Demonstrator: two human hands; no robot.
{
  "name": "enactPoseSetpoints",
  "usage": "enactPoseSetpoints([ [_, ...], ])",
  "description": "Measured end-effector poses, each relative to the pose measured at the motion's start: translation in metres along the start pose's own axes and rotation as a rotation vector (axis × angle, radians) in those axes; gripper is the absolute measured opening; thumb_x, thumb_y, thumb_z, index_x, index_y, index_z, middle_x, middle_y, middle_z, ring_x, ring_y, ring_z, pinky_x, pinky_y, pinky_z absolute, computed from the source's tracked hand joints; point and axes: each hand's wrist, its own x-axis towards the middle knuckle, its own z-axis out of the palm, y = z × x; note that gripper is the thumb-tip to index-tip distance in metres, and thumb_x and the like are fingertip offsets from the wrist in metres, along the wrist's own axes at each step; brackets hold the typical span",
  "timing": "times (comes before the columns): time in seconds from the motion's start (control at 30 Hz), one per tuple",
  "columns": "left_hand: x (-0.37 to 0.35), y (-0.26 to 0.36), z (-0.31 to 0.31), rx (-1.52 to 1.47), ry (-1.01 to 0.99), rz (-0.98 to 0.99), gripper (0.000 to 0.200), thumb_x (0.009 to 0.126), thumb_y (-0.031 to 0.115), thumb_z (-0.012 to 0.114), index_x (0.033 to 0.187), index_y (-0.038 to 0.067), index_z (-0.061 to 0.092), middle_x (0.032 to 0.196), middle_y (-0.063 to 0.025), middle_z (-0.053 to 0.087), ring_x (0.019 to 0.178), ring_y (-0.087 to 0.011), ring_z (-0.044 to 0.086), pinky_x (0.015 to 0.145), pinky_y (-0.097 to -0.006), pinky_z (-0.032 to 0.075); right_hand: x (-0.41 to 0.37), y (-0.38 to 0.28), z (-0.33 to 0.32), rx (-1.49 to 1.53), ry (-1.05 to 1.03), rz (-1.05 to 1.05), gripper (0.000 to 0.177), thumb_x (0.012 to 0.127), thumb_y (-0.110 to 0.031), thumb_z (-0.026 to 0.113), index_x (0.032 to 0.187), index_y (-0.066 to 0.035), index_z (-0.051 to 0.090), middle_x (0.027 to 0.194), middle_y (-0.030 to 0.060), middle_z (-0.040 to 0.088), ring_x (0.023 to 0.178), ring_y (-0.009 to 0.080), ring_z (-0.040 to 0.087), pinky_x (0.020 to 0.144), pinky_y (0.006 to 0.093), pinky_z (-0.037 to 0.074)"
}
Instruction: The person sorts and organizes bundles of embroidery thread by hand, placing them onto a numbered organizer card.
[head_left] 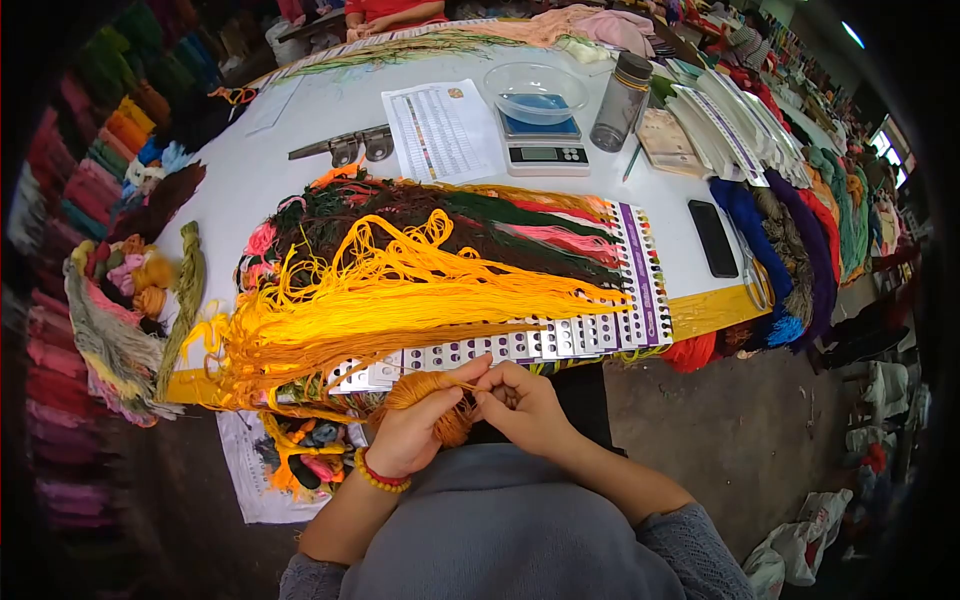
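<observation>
An orange-brown bundle of thread (pixel 452 425) is held in my left hand (pixel 408 432), its fingers wrapped round it at the table's front edge. Close beside it, my right hand (pixel 522 408) has its thumb and fingers pinched together at the bundle's strands; what exactly they grip is too small to make out. Just beyond both hands, long yellow threads (pixel 400 300) lie across the table, with darker brown and green threads (pixel 400 215) behind them. Punched white cards (pixel 480 350) lie under the yellow threads, and a purple-striped card (pixel 640 270) stands out at their right end.
Behind the threads are a printed sheet (pixel 445 130), a scale (pixel 545 158) bearing a clear bowl (pixel 535 90), and a bottle (pixel 622 103). A phone (pixel 712 238) and scissors (pixel 755 280) lie right. Thread skeins (pixel 130 290) hang left. A person in red (pixel 395 12) sits opposite.
</observation>
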Motion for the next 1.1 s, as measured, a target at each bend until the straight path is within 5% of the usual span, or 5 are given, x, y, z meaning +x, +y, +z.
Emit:
enactPoseSetpoints([
  [0.07, -0.001, 0.002, 0.002, 0.000, 0.007, -0.004, 0.033, 0.087, 0.005, 0.039, 0.117, -0.005, 0.048, 0.123, -0.0127, 0.047, 0.111, -0.0183, 0.045, 0.094, -0.0296, 0.034, 0.000, -0.008, 0.002, 0.305, -0.011, 0.086, 0.006, 0.082, -0.007, 0.054, 0.085, -0.002, 0.053, 0.069, 0.0010, 0.054, 0.058, 0.0026, 0.047, 0.051, 0.0173, 0.037],
  [0.17, -0.002, 0.002, 0.000, 0.008, 0.011, 0.005, 0.031, 0.087, 0.005, 0.040, 0.115, -0.005, 0.050, 0.123, -0.0134, 0.047, 0.110, -0.0191, 0.046, 0.092, -0.0301, 0.036, 0.002, -0.011, -0.004, 0.354, -0.104, 0.156, 0.007, 0.082, -0.007, 0.054, 0.087, -0.002, 0.053, 0.071, 0.0015, 0.055, 0.058, 0.0035, 0.048, 0.051, 0.0171, 0.038],
  [0.7, -0.005, -0.002, 0.001, 0.211, 0.102, 0.122, 0.019, 0.088, 0.012, 0.049, 0.095, -0.004, 0.056, 0.105, -0.0133, 0.056, 0.091, -0.0155, 0.054, 0.080, -0.0287, 0.045, 0.001, -0.012, -0.007, 0.216, -0.148, 0.187, 0.009, 0.084, -0.011, 0.054, 0.085, -0.002, 0.053, 0.071, 0.0001, 0.055, 0.055, 0.0029, 0.045, 0.048, 0.0169, 0.036],
  [1.1, -0.008, -0.002, 0.002, 0.217, 0.134, 0.151, 0.019, 0.088, 0.013, 0.048, 0.094, -0.005, 0.056, 0.104, -0.0126, 0.056, 0.087, -0.0158, 0.056, 0.077, -0.0281, 0.048, 0.001, -0.009, -0.006, 0.258, -0.151, 0.110, 0.008, 0.084, -0.010, 0.053, 0.085, -0.003, 0.051, 0.075, 0.0028, 0.058, 0.057, 0.0038, 0.047, 0.051, 0.0165, 0.038],
])
